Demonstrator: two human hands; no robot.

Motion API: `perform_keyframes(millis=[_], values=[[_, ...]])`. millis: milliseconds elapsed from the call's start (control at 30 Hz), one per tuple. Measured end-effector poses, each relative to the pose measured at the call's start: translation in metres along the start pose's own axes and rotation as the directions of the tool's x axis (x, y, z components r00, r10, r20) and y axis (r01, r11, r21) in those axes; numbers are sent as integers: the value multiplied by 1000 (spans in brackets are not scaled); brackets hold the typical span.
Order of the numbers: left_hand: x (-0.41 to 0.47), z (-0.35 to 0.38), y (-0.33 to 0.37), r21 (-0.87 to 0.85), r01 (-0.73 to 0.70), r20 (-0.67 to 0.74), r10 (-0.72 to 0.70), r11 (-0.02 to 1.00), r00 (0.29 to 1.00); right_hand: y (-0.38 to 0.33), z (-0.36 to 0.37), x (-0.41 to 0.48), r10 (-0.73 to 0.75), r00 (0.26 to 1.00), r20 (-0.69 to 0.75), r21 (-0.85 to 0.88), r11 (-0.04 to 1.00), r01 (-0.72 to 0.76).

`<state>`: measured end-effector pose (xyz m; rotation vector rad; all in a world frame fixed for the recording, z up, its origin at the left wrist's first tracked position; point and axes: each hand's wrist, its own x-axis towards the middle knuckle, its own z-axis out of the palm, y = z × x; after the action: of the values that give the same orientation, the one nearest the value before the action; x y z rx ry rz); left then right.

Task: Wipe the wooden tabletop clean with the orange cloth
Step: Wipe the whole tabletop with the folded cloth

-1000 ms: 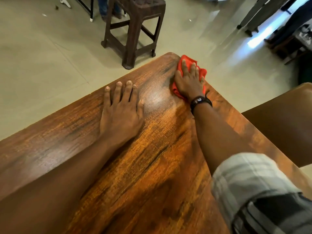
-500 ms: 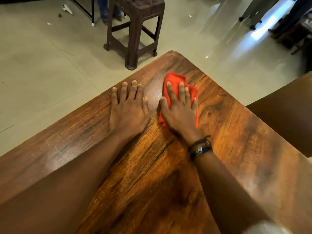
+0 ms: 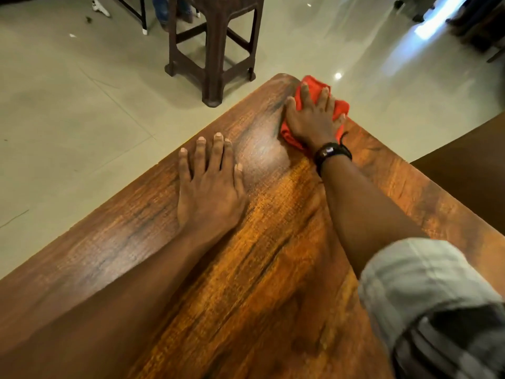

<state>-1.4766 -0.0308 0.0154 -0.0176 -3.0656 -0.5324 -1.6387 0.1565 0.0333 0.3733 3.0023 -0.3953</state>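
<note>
The orange cloth [image 3: 340, 108] lies bunched at the far corner of the wooden tabletop [image 3: 273, 263]. My right hand [image 3: 313, 120] presses flat on top of it, fingers spread, covering most of it; a black wristband sits on that wrist. My left hand [image 3: 210, 181] rests palm down on the bare wood, nearer and to the left of the cloth, fingers slightly apart and holding nothing. Both forearms stretch across the table toward the far corner.
A dark brown plastic stool [image 3: 216, 45] stands on the tiled floor [image 3: 82, 105] just beyond the table's far corner. A second brown surface [image 3: 470, 176] adjoins the table on the right. Dark furniture [image 3: 481, 23] sits at the far right.
My right hand has pushed the cloth away from beside my left hand out to the far corner of the table. My left hand has stayed flat in place.
</note>
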Motion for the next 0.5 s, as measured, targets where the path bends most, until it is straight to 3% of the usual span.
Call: perform_keyframes(millis=[233,367,500], values=[[-1,0,-3,-10,-31,22,31,999,999,-60,6,31,-215,976,43,-33,976,216],[-2,-4,-3,4,-38,29,38,999,999,-27,5,-3,-323,946,39,-15,946,323],[-4,-10,-3,-31,-44,26,45,999,999,41,-7,-27,-226,974,1,-2,974,226]])
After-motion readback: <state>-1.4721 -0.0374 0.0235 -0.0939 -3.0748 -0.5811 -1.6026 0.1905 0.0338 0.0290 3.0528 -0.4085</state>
